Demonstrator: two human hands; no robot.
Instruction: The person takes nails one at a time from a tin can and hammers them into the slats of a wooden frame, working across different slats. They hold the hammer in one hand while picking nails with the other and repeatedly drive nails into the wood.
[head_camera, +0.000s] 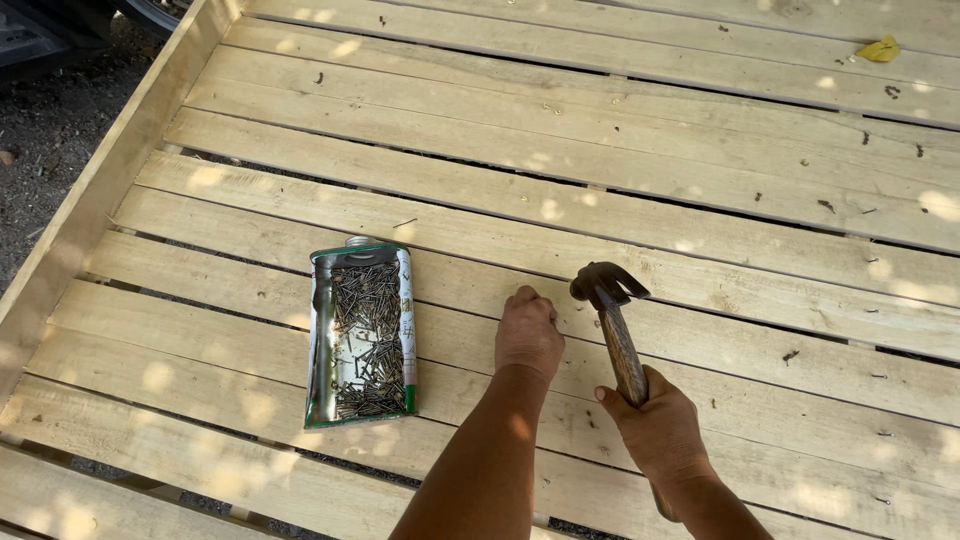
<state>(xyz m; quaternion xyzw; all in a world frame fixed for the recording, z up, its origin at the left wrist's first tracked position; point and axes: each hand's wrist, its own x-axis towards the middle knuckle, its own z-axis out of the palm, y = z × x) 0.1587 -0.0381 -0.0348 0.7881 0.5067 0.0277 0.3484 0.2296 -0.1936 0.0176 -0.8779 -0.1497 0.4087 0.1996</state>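
The right hand (660, 430) wraps its grip tight around the wooden handle of a hammer (612, 320), fingers curled fully about the shaft. The dark claw head stands raised above the boards (600, 215), up and a little left of that grip. The left hand (528, 332) rests knuckles-up on a plank just left of the hammer head; its fingers are tucked under and pinched narrow against the wood, but what they hold, if anything, cannot be told. Further left of that hand, apart from it, lies a can (362, 335) cut open along one side, flat on the planks and filled with loose dark nails (368, 345). Nail heads dot the boards to the right of the hammer grip. A yellow leaf (880, 49) lies far off at the upper right. Bare ground (45, 130) shows beyond the frame's left edge.
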